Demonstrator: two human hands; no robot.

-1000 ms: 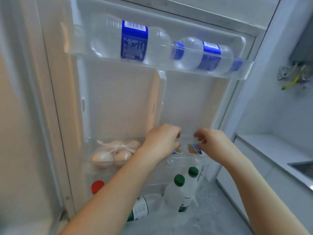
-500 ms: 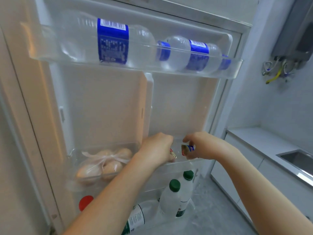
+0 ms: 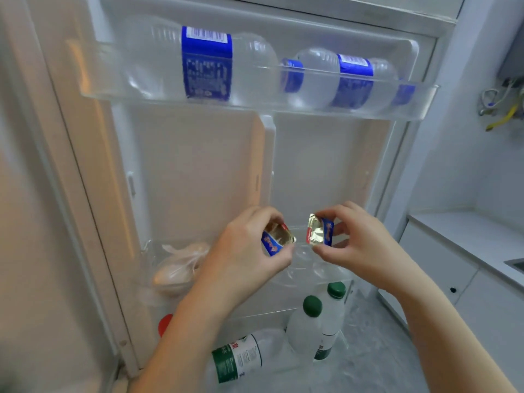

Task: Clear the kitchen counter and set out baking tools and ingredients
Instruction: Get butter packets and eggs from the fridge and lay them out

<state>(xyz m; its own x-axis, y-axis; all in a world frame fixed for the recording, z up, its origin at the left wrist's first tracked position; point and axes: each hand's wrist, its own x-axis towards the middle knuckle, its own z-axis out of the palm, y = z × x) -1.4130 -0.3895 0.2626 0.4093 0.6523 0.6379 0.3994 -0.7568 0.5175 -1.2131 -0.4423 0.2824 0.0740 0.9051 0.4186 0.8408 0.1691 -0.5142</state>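
I face the inside of an open fridge door. My left hand (image 3: pixel 243 251) pinches a small gold-foil butter portion (image 3: pixel 276 239) with a blue and red label. My right hand (image 3: pixel 357 242) holds a second foil butter portion (image 3: pixel 319 231) between thumb and fingers. Both packets are lifted just above the clear middle door shelf (image 3: pixel 312 275), a short gap between them. A clear bag of eggs (image 3: pixel 181 268) lies in the left part of that shelf, partly hidden by my left forearm.
Blue-labelled water bottles (image 3: pixel 207 63) lie in the top door shelf (image 3: pixel 411 109). Green-capped bottles (image 3: pixel 312 324) and a red cap (image 3: pixel 164 324) sit in the bottom shelf. A white counter (image 3: pixel 465 231) with a sink corner (image 3: pixel 516 263) runs along the right, cabinets below.
Both hands have risen out of the middle door shelf, each bringing up a foil butter portion that is now fully in view. The camera has moved closer to the door.
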